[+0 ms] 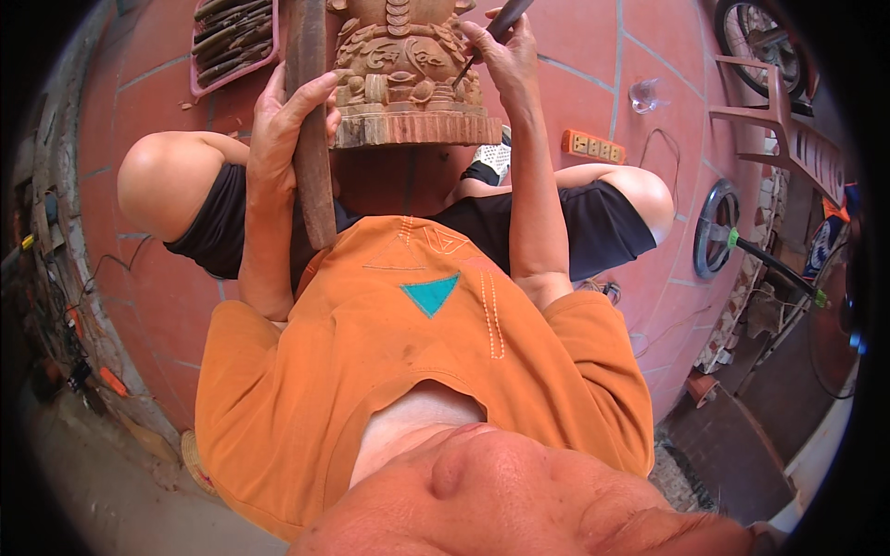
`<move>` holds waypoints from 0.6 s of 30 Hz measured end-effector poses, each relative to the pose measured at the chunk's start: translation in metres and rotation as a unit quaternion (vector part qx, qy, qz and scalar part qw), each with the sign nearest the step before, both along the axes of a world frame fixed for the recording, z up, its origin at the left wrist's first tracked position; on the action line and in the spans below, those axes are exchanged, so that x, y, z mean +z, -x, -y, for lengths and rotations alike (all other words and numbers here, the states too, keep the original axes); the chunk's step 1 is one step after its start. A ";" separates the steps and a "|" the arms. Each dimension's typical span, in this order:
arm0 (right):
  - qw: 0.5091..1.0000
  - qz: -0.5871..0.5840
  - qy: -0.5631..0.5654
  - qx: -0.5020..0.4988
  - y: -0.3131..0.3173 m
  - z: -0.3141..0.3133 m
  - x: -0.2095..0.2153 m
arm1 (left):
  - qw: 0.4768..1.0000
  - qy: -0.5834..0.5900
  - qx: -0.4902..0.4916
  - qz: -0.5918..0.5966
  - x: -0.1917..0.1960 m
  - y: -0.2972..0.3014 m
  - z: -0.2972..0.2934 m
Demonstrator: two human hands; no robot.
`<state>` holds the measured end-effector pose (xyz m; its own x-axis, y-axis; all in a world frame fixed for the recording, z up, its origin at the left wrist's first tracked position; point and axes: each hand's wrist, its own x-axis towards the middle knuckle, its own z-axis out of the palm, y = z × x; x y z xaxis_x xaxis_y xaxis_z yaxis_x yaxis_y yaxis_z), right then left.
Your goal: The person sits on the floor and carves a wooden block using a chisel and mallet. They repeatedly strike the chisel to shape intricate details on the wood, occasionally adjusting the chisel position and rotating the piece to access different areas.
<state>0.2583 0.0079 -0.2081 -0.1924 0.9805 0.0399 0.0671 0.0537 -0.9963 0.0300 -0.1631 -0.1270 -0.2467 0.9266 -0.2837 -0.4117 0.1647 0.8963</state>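
Note:
A carved wooden figure [399, 69] on a thick wooden base [413, 130] stands upright before me at the top of the view. Its upper part is cut off by the picture's edge. My left hand [289, 113] is closed round a long, flat wooden bar [313, 176], which runs upright along the figure's left side down to my lap. On the other side, my right hand [508, 60] grips a carving chisel [506, 18] by its dark handle. The chisel's thin blade slants down to the relief on the figure's right side and appears to touch it.
A pink basket [197, 85] of carving tools stands at the far left. To the right are an orange power strip [593, 146], a clear cup [646, 95], a plastic chair [779, 116], a motorbike wheel [765, 42] and a round black stand [714, 227]. Red tiles [593, 56] cover the floor.

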 end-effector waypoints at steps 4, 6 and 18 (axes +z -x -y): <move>0.998 -0.053 0.034 0.003 -0.005 0.002 0.005 | 1.000 -0.001 -0.002 0.005 0.000 0.001 -0.001; 0.994 -0.086 0.057 0.017 -0.007 0.003 0.008 | 1.000 -0.003 0.001 0.008 0.001 0.000 -0.001; 0.998 -0.013 -0.057 -0.011 -0.005 0.015 -0.023 | 1.000 0.005 -0.009 -0.003 -0.002 0.000 -0.003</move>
